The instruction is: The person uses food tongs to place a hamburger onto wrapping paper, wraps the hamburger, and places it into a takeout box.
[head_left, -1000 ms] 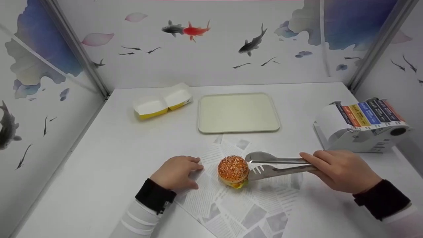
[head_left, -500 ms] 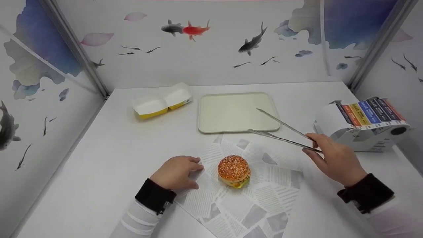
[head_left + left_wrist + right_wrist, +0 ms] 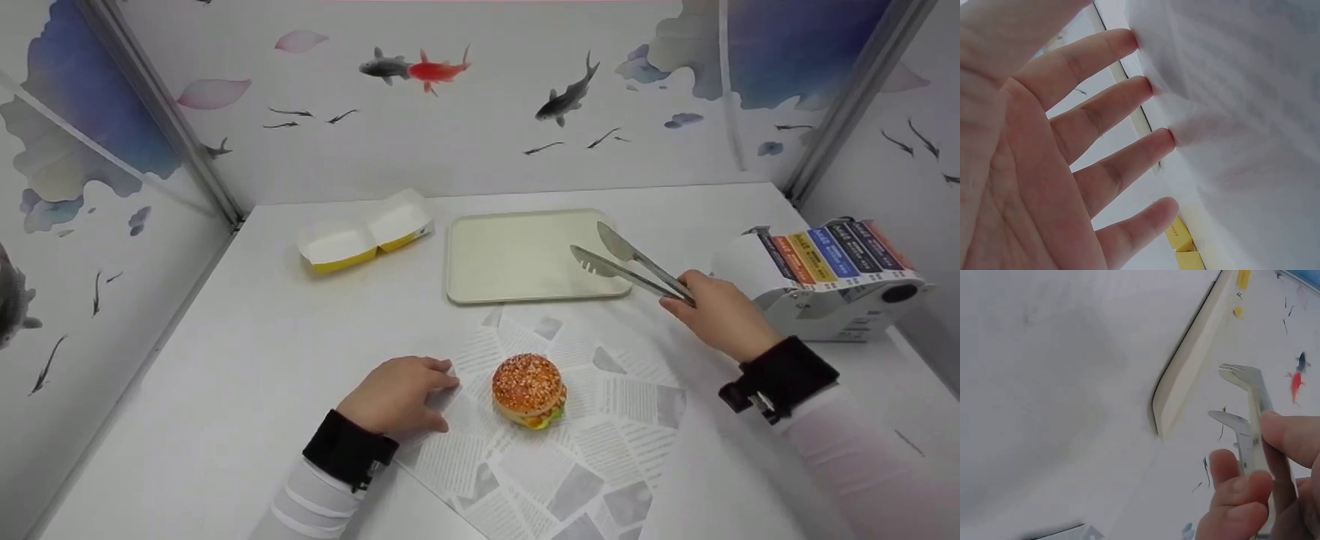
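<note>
A sesame-bun burger sits on a newsprint-patterned paper sheet. My left hand rests at the sheet's left edge, its fingers extended; in the left wrist view the fingertips touch the pale paper. Metal tongs are gripped by my right hand, their tips apart with nothing between them. They are above the right part of a cream tray. Thumb and fingers close round the tongs in the right wrist view.
Behind my left hand, at the back left, lies an unfolded yellow and white burger box. A white dispenser with coloured labels stands at the right edge. Printed walls enclose the table's back and sides.
My right hand has carried the tongs away from the burger, up and back to over the tray. The burger and my left hand have stayed in place.
</note>
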### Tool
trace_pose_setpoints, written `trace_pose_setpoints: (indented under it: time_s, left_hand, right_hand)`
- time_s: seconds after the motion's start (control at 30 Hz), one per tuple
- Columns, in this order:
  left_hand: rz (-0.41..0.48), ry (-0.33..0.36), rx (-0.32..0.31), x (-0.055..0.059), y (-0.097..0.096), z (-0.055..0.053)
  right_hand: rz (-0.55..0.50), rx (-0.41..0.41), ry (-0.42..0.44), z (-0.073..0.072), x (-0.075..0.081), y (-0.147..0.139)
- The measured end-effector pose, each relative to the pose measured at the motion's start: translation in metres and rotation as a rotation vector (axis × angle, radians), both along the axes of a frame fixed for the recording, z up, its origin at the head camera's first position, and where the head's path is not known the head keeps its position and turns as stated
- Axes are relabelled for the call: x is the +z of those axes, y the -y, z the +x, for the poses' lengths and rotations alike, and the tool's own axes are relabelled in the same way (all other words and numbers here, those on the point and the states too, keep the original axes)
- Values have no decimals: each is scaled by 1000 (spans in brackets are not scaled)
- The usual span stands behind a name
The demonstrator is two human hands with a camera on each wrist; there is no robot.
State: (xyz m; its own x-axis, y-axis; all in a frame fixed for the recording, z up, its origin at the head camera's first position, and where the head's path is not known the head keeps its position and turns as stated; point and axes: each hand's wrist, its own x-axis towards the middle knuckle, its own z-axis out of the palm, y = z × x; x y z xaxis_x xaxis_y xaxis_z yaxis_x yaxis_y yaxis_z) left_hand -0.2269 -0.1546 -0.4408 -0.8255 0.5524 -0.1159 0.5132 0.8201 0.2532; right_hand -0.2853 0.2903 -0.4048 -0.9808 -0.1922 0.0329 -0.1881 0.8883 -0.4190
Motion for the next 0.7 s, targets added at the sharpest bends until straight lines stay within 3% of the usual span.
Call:
trace_pose_setpoints:
  time_s: [0.17, 0.3, 0.53, 0.7]
  left_hand:
    - [-6, -11, -8, -1, 1, 0]
    - [-14, -24, -18, -2, 1, -1]
    - [-19, -19, -16, -2, 0, -1]
    - [-12, -24, -14, -2, 0, 0]
  right_hand:
    - [106, 38, 79, -25, -4, 5]
    - [156, 26, 107, -37, -8, 5]
    - [171, 5, 127, -43, -14, 1]
    - [220, 20, 94, -41, -18, 2]
